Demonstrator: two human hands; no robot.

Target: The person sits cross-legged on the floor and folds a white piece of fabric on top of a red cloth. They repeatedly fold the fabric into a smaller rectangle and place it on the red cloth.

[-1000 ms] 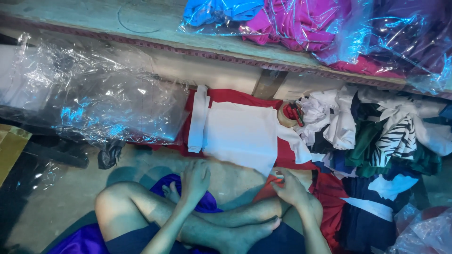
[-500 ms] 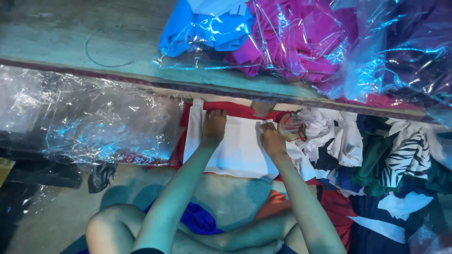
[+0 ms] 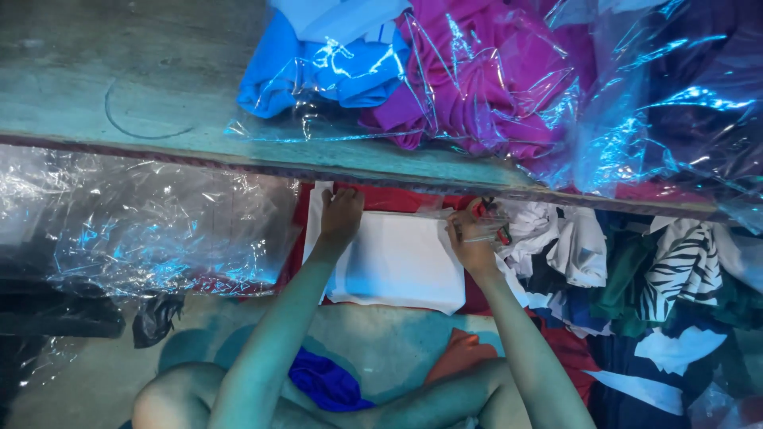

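A folded white cloth (image 3: 401, 266) lies on a red cloth (image 3: 413, 200) on the floor in front of me, under the edge of a low shelf. My left hand (image 3: 342, 216) rests on the white cloth's far left corner, fingers curled down on it. At the cloth's far right edge my right hand (image 3: 470, 237) is closed around a tape dispenser with red parts (image 3: 491, 221). My bare knee and legs show at the bottom.
A worn shelf board (image 3: 159, 87) runs across the top, bearing clear plastic bags of blue (image 3: 318, 63), magenta (image 3: 485, 79) and dark purple clothes. Crumpled clear plastic (image 3: 143, 230) lies at left. A heap of mixed garments (image 3: 652, 278) fills the right.
My head has moved forward and the view has closed in. Both hands went from my lap up to the white cloth; the right hand now grips the dispenser.
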